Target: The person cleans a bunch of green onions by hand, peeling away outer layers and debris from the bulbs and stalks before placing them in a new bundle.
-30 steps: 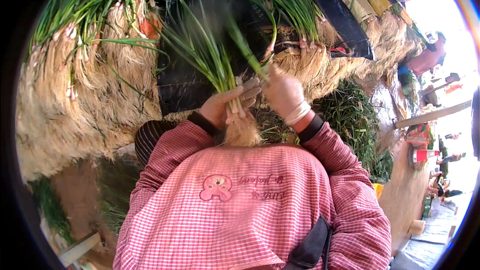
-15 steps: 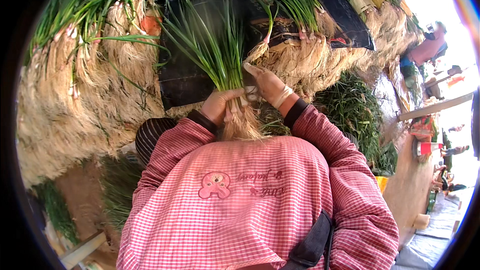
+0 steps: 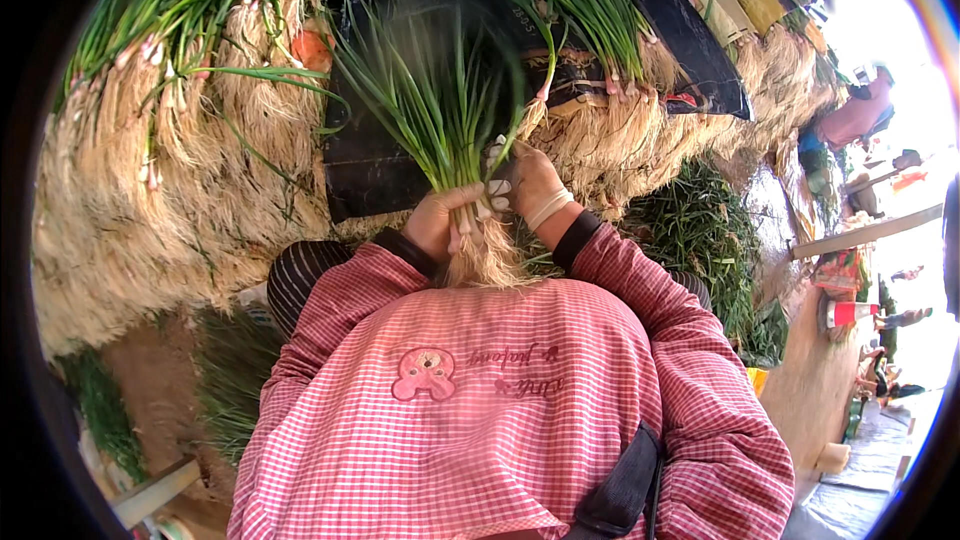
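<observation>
A bunch of spring onions point(image 3: 440, 135) stands upright before my chest, green leaves up, pale roots hanging down. My left hand point(image 3: 440, 220) is closed around its lower stems. On the bunch's right side, my right hand point(image 3: 535, 183) has its fingers bent in against the stems. Whitish coverings show on those fingertips, and a pale band circles the wrist. A single spring onion point(image 3: 543, 90) with a pinkish base hangs just above my right hand. Part of the right hand's grip is hidden behind the stems.
Rooted spring onions point(image 3: 170, 160) are heaped at left, with more point(image 3: 610, 130) at the back right. A black plastic sheet point(image 3: 372, 175) lies between. Loose green leaves point(image 3: 695, 230) are piled right of my arm. Farther right are a wooden beam point(image 3: 870, 232) and other people.
My right hand has shifted slightly, and its raised, stretched fingers have bent in against the bunch. The left hand keeps its hold. The leaves have spread a little.
</observation>
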`<state>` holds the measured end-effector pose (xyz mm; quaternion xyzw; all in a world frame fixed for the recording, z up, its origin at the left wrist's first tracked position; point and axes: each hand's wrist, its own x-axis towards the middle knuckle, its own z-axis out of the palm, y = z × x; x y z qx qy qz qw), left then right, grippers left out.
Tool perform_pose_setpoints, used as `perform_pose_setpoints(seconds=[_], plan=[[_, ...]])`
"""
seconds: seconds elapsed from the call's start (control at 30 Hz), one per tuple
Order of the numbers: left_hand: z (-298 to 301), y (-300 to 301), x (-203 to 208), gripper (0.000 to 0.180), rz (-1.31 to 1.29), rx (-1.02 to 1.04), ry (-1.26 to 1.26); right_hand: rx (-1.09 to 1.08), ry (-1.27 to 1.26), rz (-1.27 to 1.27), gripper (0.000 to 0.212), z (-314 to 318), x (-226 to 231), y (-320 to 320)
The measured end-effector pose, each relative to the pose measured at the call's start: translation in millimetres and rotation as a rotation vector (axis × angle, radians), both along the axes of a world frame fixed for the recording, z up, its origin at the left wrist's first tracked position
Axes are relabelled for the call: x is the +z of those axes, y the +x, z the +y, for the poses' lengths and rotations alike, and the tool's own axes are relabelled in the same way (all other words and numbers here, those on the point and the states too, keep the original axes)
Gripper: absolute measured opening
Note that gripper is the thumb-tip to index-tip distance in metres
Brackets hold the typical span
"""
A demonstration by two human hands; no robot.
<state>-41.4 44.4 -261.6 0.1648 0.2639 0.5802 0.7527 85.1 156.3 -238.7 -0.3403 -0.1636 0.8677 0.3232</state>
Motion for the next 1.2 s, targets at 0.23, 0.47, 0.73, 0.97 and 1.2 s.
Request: perform_pose_setpoints(seconds=[0.23,0.47,0.73,0.97,1.2], plan=[[-5,-11,2,0.022,-0.265,-0.186,0.113,0.281,-0.199,0.335,0.029,16,1,14],[-10,-6,18,0.028,0.070,-0.096,-0.003,0.225,0.323,-0.266,0.037,2,12,8],[-7,-4,10,0.026,-0.055,-0.033,-0.001,0.155,0.080,-0.006,0.026,-2,9,11],[-2,-17,-1,0.022,-0.262,-0.098,0.197,0.405,0.179,0.123,0.028,9,-6,70],[-6,-16,8,0.057,-0.268,-0.136,0.139,1.856,1.376,-1.741,0.033,-13,-52,135]])
